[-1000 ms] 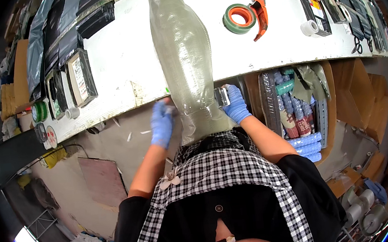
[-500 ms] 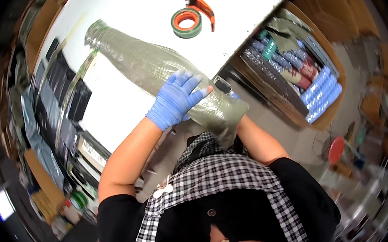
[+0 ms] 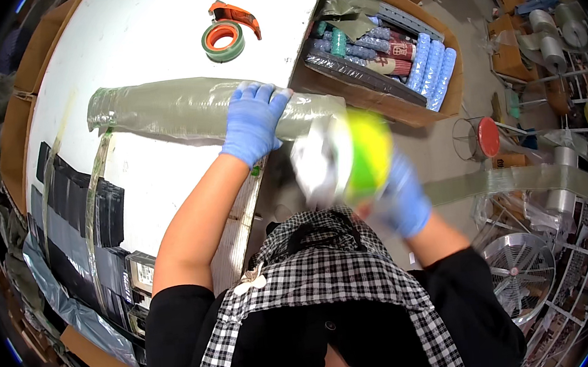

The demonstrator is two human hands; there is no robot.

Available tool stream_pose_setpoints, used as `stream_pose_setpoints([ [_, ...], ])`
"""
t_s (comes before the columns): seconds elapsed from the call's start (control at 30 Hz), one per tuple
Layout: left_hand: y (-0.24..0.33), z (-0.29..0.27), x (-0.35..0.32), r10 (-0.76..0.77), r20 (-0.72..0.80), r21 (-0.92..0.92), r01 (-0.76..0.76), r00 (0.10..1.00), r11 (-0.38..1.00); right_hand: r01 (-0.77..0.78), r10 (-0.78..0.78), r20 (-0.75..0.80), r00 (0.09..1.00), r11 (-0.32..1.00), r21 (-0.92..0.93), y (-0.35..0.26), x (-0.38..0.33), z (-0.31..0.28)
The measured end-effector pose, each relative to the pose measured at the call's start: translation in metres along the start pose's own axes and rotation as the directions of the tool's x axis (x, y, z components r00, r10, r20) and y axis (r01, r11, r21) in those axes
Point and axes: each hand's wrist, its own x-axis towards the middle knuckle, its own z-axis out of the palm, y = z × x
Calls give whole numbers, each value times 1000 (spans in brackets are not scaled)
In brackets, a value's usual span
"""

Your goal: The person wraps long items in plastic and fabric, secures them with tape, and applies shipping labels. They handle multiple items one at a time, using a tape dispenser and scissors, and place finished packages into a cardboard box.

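The left hand (image 3: pixel 253 122), fingers slightly spread, steadies the wrapped package (image 3: pixel 166 109) on the desk (image 3: pixel 131 36); the right hand (image 3: pixel 406 197), blurred, seems closed around a roll (image 3: pixel 351 153). Next move, I judge, needs the package kept still.

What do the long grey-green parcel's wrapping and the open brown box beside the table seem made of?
The wrapping looks like plastic sheeting, fairly glossy, with bright highlights and creases. The open box is probably matte cardboard, given its plain brown, stiff-looking walls.
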Motion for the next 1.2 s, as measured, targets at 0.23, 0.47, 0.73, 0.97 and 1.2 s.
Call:
stream_pose_setpoints([
  [0.23,12,20,-25,129,-234,-49,-144,964,988,-264,463,-464,755,863,430,99,165,-194],
  [0.47,-7,-5,23,-9,140,-17,12,990,1000,-576,575,-38,817,817,-34,176,-88,-41],
  [0.73,14,0,-1,66,-160,-23,-70,985,997,-32,105,-409,907,983,181,33,137,-151],
  [0.97,-3,-6,25,-34,88,-33,37,996,999,-591,679,-309,666,733,337,200,-77,-87],
  [1.2,10,-11,18,-10,26,-43,11,1000,999,-82,209,-153,966,806,586,2,100,-150],
])
